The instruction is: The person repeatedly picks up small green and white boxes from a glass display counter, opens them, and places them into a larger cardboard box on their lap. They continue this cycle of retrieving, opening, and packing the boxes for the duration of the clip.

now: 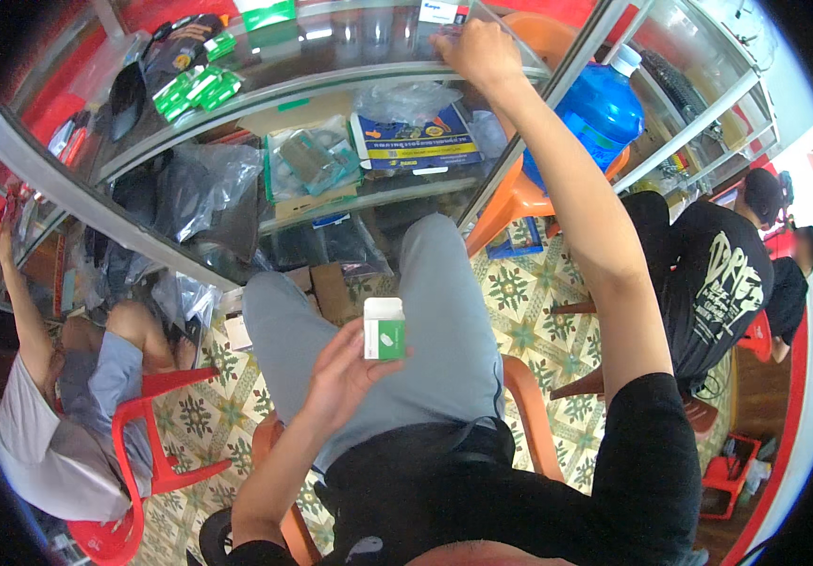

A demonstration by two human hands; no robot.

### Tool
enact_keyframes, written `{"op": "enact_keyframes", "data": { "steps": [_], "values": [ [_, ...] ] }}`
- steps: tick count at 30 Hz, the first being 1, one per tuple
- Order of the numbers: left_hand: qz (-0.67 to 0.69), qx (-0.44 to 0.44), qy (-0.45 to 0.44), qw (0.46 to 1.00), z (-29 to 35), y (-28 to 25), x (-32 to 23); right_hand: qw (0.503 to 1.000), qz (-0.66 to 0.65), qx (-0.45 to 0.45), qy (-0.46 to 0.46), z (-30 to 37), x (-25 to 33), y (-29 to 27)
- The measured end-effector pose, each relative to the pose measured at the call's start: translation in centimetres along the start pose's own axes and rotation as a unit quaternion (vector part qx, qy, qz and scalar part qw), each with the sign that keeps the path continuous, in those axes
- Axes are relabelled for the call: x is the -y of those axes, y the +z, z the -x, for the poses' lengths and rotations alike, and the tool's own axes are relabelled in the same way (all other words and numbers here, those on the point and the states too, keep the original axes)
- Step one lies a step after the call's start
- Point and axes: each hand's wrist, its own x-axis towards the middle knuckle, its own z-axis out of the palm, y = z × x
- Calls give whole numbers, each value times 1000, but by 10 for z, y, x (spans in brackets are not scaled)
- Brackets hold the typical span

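1. Sitting at the far left, another person (57, 415) occupies a red plastic chair (147, 443), one arm raised toward the glass display case (236, 104); this person's hands are apart from the wearer's own.
2. Lying on the glass top of the case, toward its left, are several small green-and-white packets (197, 90) beside a dark bag (180, 47); below the glass, clear plastic bags (317, 165) and a blue-and-yellow carton (411, 141) sit on the shelf.
3. Holding a small green-and-white box (385, 328) upright above the grey-trousered knee, the left hand (345, 377) has its fingers closed on the box's lower half, thumb on the near side; the box's white flap stands open at the top.
4. Reaching up and forward, the right hand (477, 52) rests on the back edge of the glass top; its fingers are curled down there, but whether they grip anything I cannot tell.
5. Standing right of that arm, a large blue water bottle (600, 113) sits on an orange chair (519, 193); further right, two more people (718, 274) in dark shirts sit over the patterned tile floor (529, 321).
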Motion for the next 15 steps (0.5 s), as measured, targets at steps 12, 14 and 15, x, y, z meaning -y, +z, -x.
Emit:
{"op": "enact_keyframes", "data": {
  "steps": [12, 14, 15],
  "values": [
    [-100, 5, 68, 993, 14, -5, 7, 993, -108, 32, 36, -38, -33, 8],
    [-96, 0, 70, 993, 15, -1, 5, 982, -175, -7, 66, -36, -40, 7],
    [-96, 6, 86, 992, 17, 1, 5, 971, -224, -21, 85, -37, -43, 5]
  ]
}}
